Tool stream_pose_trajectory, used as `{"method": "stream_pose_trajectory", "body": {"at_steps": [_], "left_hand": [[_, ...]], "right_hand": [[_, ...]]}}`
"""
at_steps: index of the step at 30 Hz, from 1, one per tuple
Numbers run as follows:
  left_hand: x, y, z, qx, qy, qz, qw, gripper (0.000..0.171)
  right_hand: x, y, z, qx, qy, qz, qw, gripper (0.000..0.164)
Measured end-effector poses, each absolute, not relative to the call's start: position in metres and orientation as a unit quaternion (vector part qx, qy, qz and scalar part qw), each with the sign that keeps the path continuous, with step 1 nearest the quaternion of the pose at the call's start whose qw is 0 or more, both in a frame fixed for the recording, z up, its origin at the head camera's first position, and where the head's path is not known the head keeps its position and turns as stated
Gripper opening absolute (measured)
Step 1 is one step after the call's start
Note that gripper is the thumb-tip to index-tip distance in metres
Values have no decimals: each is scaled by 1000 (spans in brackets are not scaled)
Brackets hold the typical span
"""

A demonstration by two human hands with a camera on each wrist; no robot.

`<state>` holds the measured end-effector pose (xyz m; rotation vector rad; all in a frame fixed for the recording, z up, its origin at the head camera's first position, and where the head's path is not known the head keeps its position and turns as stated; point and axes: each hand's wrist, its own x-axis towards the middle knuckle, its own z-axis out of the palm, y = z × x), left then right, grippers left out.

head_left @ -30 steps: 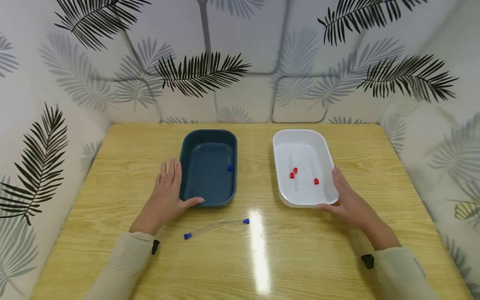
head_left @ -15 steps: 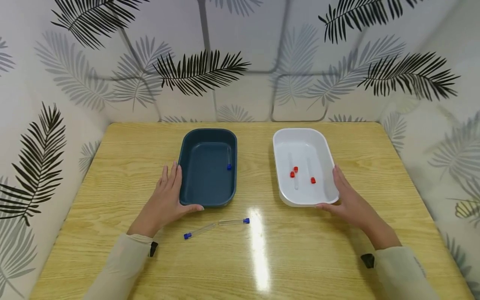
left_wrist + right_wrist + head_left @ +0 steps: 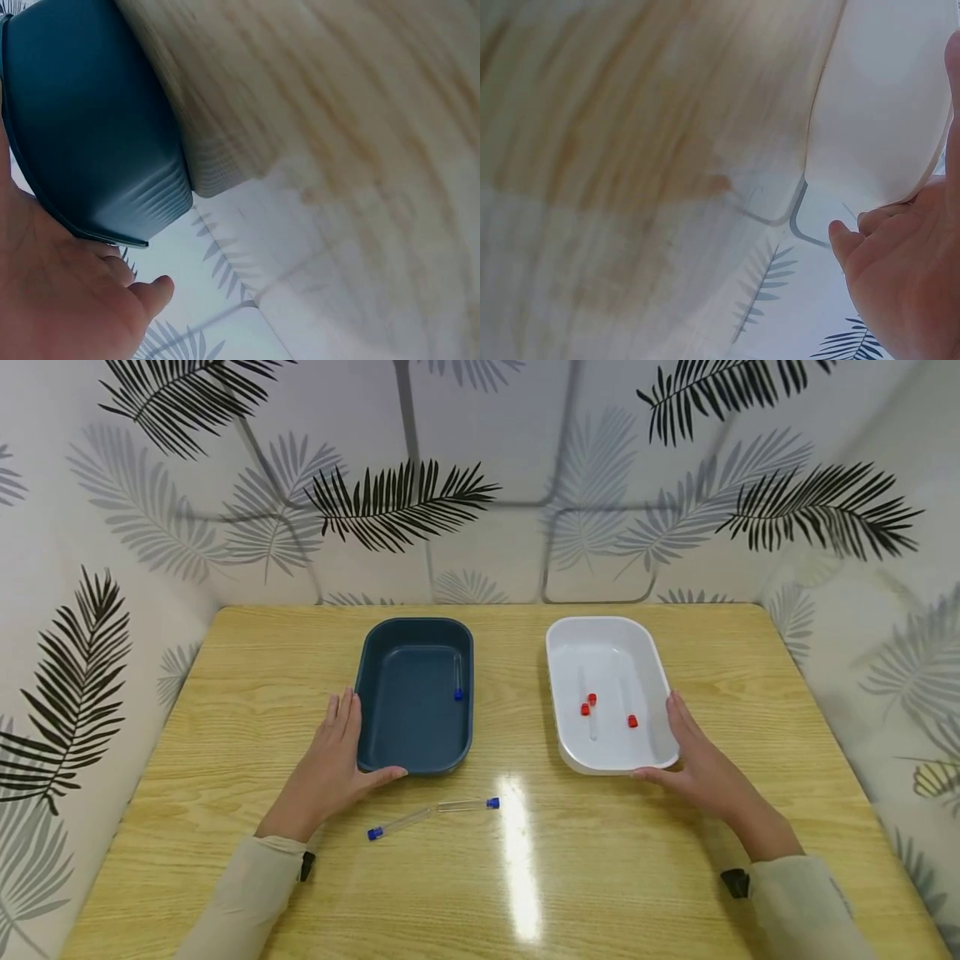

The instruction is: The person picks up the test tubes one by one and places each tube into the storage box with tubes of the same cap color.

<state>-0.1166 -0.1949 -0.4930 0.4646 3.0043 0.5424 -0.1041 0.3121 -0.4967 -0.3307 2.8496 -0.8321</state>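
My left hand [image 3: 328, 774] rests against the near left corner of the dark blue tray [image 3: 416, 769], fingers straight along its side and thumb by the near rim. One blue-capped tube [image 3: 458, 693] lies inside that tray. My right hand [image 3: 705, 768] touches the near right corner of the white tray [image 3: 600, 766] in the same way. Several clear tubes lie there, with red caps [image 3: 633, 721] showing. In the wrist views, the palms lie beside the blue tray's outer wall [image 3: 90, 112] and the white tray's outer wall [image 3: 885, 97].
Two blue-capped clear tubes lie on the wooden table [image 3: 637, 877] in front of the blue tray: a left tube [image 3: 401, 822] and a right tube [image 3: 467, 805]. A leaf-patterned curtain [image 3: 480, 552] borders the table's back and sides.
My left fingers have slid slightly toward me along the blue tray's side. The rightmost red-capped tube in the white tray shifted left, then back right. My right hand stays nearly still.
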Motion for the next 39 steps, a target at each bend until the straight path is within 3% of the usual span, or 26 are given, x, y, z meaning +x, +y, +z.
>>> {"method": "stream_pose_trajectory", "body": {"at_steps": [22, 30, 39], "left_hand": [[-117, -193, -486, 148, 976, 158, 35, 121], [-117, -193, -485, 156, 979, 132, 28, 122], [-117, -195, -484, 155, 981, 115, 30, 122]], "right_hand": [[-108, 311, -492, -110, 947, -285, 96, 116], [-107, 310, -483, -146, 942, -294, 74, 113], [-102, 293, -462, -155, 950, -271, -4, 78]]}}
